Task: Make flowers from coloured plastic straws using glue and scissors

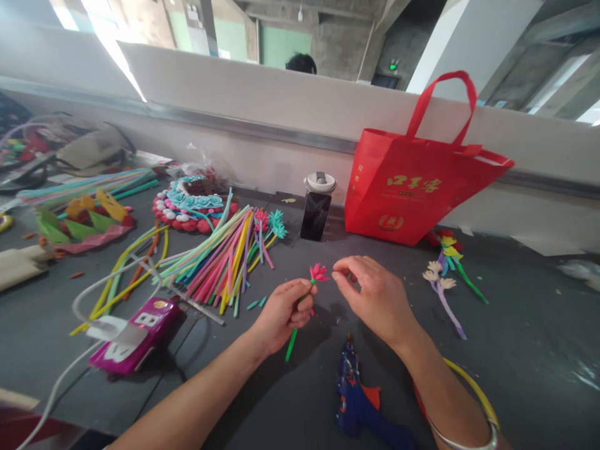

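Note:
A small handmade flower with pink petals and a green stem is pinched upright in my left hand, its lower stem poking out below the fingers. Just right of the petals hovers my right hand, thumb and fingertips drawn together in a pinch; whatever is between them, if anything, is too small to make out. Below my hands, a blue glue gun with a red trigger lies on the dark table. A few short teal bits lie left of my left hand.
Coloured fuzzy sticks fan out at left, near finished flowers and a purple power strip. Behind stand a lidded cup, a phone and a red bag. More flowers lie at right.

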### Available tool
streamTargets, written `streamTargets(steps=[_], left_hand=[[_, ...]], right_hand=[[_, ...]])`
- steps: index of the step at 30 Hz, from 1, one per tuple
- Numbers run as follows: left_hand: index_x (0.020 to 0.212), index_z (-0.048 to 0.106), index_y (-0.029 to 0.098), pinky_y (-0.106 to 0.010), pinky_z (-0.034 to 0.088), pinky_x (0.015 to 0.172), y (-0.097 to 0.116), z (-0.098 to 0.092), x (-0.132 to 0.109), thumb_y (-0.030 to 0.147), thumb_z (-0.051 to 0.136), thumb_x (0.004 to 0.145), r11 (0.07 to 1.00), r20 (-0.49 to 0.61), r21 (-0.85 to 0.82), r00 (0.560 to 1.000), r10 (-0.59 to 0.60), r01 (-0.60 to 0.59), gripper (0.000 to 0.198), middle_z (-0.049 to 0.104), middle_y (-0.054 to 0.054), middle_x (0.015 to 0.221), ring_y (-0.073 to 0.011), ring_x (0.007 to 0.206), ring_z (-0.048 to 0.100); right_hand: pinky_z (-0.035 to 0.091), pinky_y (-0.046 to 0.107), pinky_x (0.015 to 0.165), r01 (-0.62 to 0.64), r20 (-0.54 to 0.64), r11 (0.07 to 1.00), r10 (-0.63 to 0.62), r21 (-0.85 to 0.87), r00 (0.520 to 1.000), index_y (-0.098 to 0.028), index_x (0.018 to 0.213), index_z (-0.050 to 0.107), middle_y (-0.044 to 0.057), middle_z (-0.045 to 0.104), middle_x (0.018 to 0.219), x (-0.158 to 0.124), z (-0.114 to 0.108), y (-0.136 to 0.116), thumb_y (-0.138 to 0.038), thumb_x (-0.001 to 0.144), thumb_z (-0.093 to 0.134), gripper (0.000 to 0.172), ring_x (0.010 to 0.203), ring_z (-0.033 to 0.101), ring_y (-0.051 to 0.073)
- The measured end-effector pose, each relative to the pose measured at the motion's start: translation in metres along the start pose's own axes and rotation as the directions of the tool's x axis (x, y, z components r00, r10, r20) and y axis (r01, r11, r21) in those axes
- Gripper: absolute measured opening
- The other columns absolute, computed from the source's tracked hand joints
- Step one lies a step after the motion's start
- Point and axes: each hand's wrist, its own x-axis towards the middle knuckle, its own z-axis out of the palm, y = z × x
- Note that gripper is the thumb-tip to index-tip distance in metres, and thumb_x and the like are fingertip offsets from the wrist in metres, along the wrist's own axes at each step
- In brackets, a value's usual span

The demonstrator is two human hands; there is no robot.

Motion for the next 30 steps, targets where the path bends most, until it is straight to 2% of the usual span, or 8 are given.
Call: streamTargets(steps=[12, 19, 22, 26, 30], left_hand=[[0.076, 0.057, 0.016, -0.018, 0.009, 0.039, 0.0048, 0.0004, -0.0023, 0.028, 0.061, 0.083, 0.995, 0.031, -0.097, 0.999, 0.008, -0.005, 0.015, 0.017, 0.011, 0.052, -0.0046, 0.043, 0.008], [0.078, 0.056, 0.016, -0.018, 0.012, 0.038, 0.0049, -0.0025, -0.0008, 0.030, 0.059, 0.087, 0.992, 0.066, -0.129, 0.998, 0.014, -0.005, 0.017, 0.018, 0.011, 0.051, -0.0047, 0.041, 0.010], [0.080, 0.056, 0.017, -0.017, 0.015, 0.036, 0.0041, -0.0015, -0.0011, 0.032, 0.057, 0.090, 0.994, 0.050, -0.109, 0.999, 0.018, -0.012, 0.018, 0.023, 0.011, 0.048, -0.0051, 0.039, 0.016], [0.083, 0.057, 0.017, -0.017, 0.024, 0.033, 0.0027, 0.0016, -0.0018, 0.031, 0.055, 0.090, 0.997, 0.022, -0.063, 0.999, 0.049, -0.048, 0.017, 0.037, 0.008, 0.048, -0.0063, 0.037, 0.029], [0.083, 0.057, 0.017, -0.017, 0.026, 0.031, 0.0016, 0.0032, -0.0002, 0.032, 0.056, 0.089, 0.996, 0.007, -0.063, 0.998, 0.069, -0.069, 0.016, 0.042, 0.008, 0.046, -0.0072, 0.034, 0.032]], right_hand=[[0.045, 0.028, 0.074, 0.021, -0.013, 1.000, -0.020, 0.020, 1.000, -0.023, 0.089, 0.062, 0.001, 0.071, 0.085, -0.0006, -0.0036, -0.0018, -0.021, 0.094, 0.057, 0.008, 0.080, 0.064, 0.017], [0.044, 0.027, 0.073, 0.020, -0.039, 0.999, -0.019, 0.027, 0.999, -0.022, 0.089, 0.063, 0.000, 0.070, 0.083, -0.0022, -0.0048, 0.0005, -0.023, 0.094, 0.059, 0.006, 0.078, 0.064, 0.016], [0.044, 0.027, 0.073, 0.016, -0.034, 0.999, -0.015, 0.027, 0.999, -0.022, 0.089, 0.063, 0.000, 0.070, 0.083, -0.0012, -0.0035, 0.0011, -0.022, 0.094, 0.059, 0.007, 0.078, 0.064, 0.016], [0.043, 0.026, 0.072, 0.014, -0.021, 1.000, -0.014, 0.018, 1.000, -0.022, 0.088, 0.063, -0.001, 0.070, 0.082, -0.0006, -0.0031, 0.0000, -0.022, 0.093, 0.059, 0.007, 0.078, 0.064, 0.016], [0.044, 0.027, 0.073, -0.004, -0.003, 1.000, 0.004, 0.028, 1.000, -0.022, 0.088, 0.064, -0.001, 0.070, 0.082, -0.0076, -0.0074, -0.0043, -0.023, 0.094, 0.058, 0.008, 0.078, 0.064, 0.016]])
